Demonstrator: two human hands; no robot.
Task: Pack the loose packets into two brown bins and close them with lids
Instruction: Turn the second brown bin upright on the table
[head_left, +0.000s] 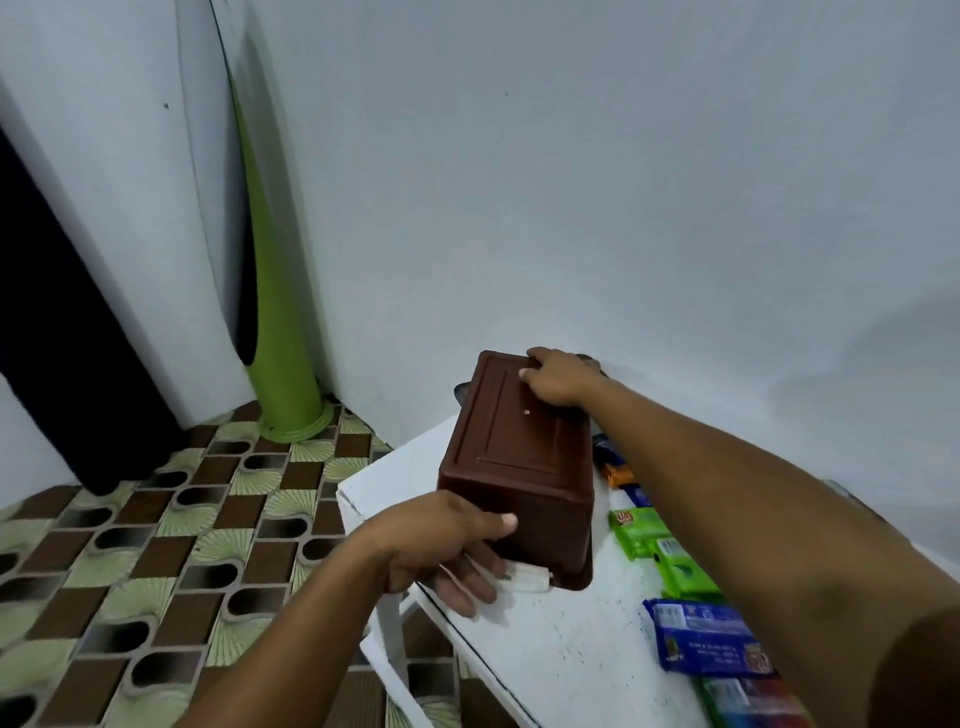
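Head view. Brown bin is sitting at the far left corner of the white table, apparently base-up, with its wider rim facing the tabletop. Cannot tell whether it is resting flat or lifted.

Left hand is gripping the near end: the thumb is lying across the near wall and the fingers are curling under the rim. Right hand is grasping the far end, fingers bent over the base's far edge.

A white piece is showing under the near rim; identity unclear.

Loose packets are lying on the table right of the bin: orange packet, green packets, blue packet.

A green pipe is standing against the wall, well apart from the table.
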